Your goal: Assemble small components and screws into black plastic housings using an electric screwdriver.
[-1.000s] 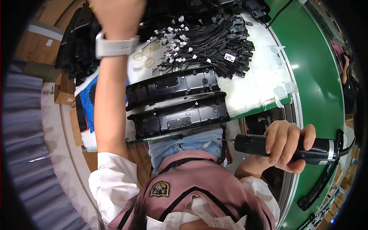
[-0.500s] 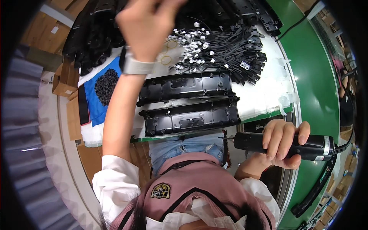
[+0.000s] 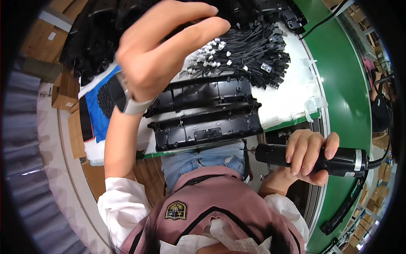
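Observation:
My left hand (image 3: 158, 48) is raised above the far part of the table, two fingers stretched apart to the right, with nothing visible in them. It covers part of a heap of black cables (image 3: 264, 53) with white connectors (image 3: 213, 53). My right hand (image 3: 311, 154) is wrapped round a black electric screwdriver (image 3: 347, 162), its bit pointing left. Below my left hand lie two long black plastic housings, one far (image 3: 203, 92) and one near (image 3: 228, 125), side by side with their hollow sides up. The screwdriver tip is apart from both.
Small black screws (image 3: 104, 99) are heaped on a blue cloth (image 3: 91, 116) at the left. More black plastic parts (image 3: 91, 46) are piled along the far side. A green surface (image 3: 338, 80) extends to the right, and a cord (image 3: 382, 158) trails from the screwdriver.
My left hand has come nearer from the far edge, and its fingers now show stretched out. The screwdriver in my right hand has hardly moved.

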Tool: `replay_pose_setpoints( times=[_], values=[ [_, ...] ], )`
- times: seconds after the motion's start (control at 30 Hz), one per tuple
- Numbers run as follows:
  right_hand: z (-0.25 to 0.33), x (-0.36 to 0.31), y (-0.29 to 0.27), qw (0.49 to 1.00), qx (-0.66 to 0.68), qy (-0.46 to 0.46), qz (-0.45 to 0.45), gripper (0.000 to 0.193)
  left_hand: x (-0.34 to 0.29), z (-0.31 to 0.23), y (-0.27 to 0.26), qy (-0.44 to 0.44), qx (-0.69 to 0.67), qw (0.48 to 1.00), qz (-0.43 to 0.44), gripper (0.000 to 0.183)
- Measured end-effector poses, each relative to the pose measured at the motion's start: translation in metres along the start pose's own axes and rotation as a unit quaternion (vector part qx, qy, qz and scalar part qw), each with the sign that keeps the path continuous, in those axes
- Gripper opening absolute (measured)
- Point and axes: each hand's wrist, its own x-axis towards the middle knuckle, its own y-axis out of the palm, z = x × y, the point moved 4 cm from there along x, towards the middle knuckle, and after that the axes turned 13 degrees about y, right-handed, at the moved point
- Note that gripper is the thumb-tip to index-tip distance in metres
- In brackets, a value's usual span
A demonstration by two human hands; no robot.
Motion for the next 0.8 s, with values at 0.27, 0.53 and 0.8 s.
replay_pose_setpoints(
  times=[0.27,0.53,0.8],
  values=[
    [0.007,0.005,0.005,0.993,-0.015,0.017,0.112,0.042,-0.049,-0.084,-0.023,-0.304,-0.212,0.911,0.179,0.036],
    [-0.002,0.013,0.027,0.989,-0.068,0.047,0.126,0.040,-0.106,-0.134,0.020,-0.406,-0.303,0.849,0.150,0.012],
    [-0.034,0.021,0.058,0.983,-0.103,0.011,0.150,0.032,-0.112,-0.139,0.017,-0.436,-0.208,0.837,0.257,0.017]
  ],
)
